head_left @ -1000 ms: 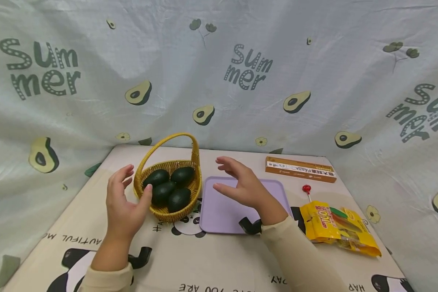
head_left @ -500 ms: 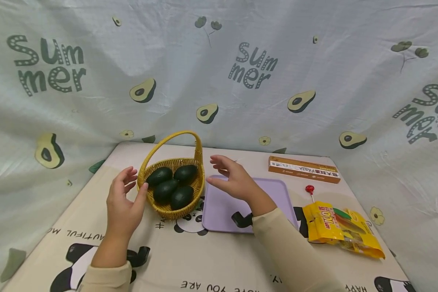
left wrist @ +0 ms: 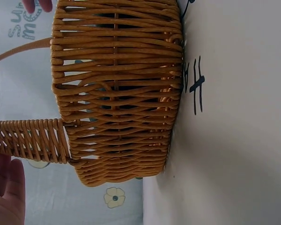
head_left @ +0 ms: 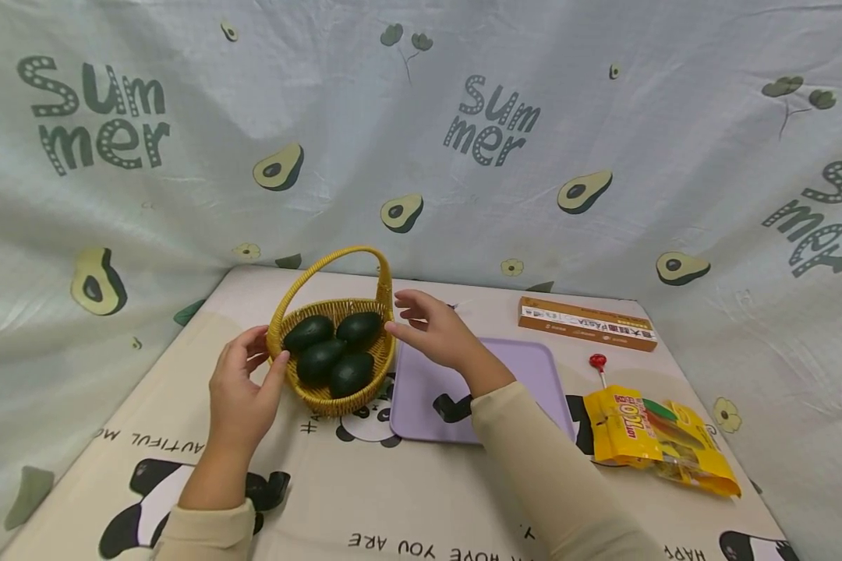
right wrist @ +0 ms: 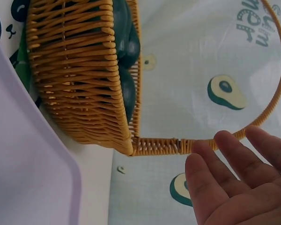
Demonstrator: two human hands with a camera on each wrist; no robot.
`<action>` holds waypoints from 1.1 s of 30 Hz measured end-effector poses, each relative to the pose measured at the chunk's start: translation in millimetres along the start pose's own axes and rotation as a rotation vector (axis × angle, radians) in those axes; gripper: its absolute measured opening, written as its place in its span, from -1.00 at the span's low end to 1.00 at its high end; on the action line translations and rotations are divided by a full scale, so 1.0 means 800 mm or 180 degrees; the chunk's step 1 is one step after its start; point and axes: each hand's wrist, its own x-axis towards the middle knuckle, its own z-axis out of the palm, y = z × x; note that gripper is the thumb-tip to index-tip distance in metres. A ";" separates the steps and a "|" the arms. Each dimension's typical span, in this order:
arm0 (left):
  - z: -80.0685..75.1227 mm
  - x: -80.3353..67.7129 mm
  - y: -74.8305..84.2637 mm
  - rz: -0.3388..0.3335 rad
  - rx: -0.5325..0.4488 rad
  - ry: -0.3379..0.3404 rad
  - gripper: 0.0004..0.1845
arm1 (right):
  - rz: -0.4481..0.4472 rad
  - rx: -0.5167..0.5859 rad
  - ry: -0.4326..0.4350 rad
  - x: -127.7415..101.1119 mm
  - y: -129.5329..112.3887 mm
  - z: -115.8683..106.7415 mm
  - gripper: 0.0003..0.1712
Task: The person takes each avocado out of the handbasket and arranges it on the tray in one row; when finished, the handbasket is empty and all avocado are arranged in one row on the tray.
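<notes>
Head view shows us a yellow basket (head_left: 333, 403) standing upright near the far left corner of the counter (head_left: 337, 491). We see four dark green avocados (head_left: 320, 361) inside it, and its tall handle (head_left: 383, 284) loops above them. The left hand (head_left: 242, 393) is at the basket's left side, with its fingers loose and a bit bent. The right hand (head_left: 431, 331) is at the other side, by the handle, and its fingers are loose too. We cannot tell if either one touches the basket. Just right of the basket, we find a purple tray (head_left: 421, 389). A brown pasta box (head_left: 588, 322) lies by the far right corner. Near the right edge, we see a red lollipop (head_left: 598, 361) and a yellow bag (head_left: 659, 444).
</notes>
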 end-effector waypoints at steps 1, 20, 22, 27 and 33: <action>0.000 0.000 0.000 -0.0015 0.0015 -0.0007 -0.50 | 0.0023 0.0005 -0.0008 0.002 0.000 0.001 -0.20; -0.007 0.002 -0.007 -0.0280 -0.0156 -0.0072 -0.52 | 0.0353 0.0037 -0.0148 0.043 -0.013 0.023 -0.19; -0.007 0.002 -0.007 -0.0326 -0.0206 -0.0084 -0.54 | 0.0448 -0.0020 -0.0121 0.048 -0.013 0.027 -0.19; -0.006 0.004 -0.009 -0.0419 -0.0271 -0.0137 -0.57 | 0.0678 -0.0196 -0.0082 0.059 -0.016 0.039 -0.14; -0.007 0.005 -0.008 -0.0430 -0.0276 -0.0181 -0.59 | 0.0906 -0.0243 -0.0014 0.070 -0.022 0.048 -0.08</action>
